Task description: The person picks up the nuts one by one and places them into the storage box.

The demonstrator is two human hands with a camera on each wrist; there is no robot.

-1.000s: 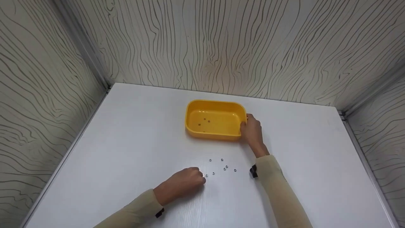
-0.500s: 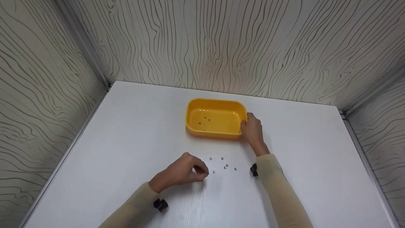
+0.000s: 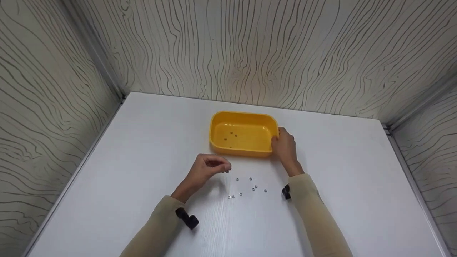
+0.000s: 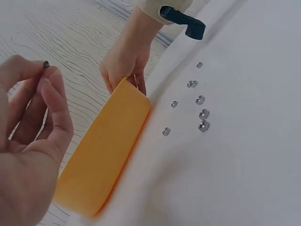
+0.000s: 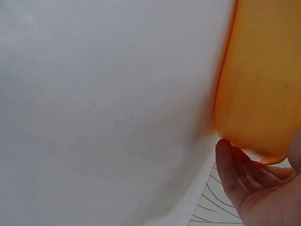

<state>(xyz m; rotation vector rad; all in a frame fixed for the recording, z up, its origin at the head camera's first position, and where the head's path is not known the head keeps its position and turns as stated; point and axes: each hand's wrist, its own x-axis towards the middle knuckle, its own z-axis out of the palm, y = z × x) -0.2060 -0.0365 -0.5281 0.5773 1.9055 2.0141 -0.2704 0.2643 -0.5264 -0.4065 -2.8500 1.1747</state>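
My left hand (image 3: 203, 171) is raised above the table, just in front of the yellow plastic bin. Between thumb and fingertip it pinches a small metal nut (image 4: 46, 64), seen best in the left wrist view. At the bin's right end, my right hand (image 3: 285, 146) grips the wall, with the thumb over the rim and the fingers outside. The yellow bin (image 3: 246, 152) stands upright, and several nuts (image 3: 231, 133) lie on its floor towards the left. Several more loose nuts (image 3: 253, 189) are scattered on the table in front of it.
A white table (image 3: 150, 142) carries everything. Patterned panels, including a back wall (image 3: 242, 53), enclose it on the far side and both flanks. A dark wrist-worn device (image 3: 187, 218) sticks out from the left sleeve.
My left hand has lifted off the table near the loose nuts and moved forward towards the bin, now pinching a nut. My right hand and the bin stay in place.
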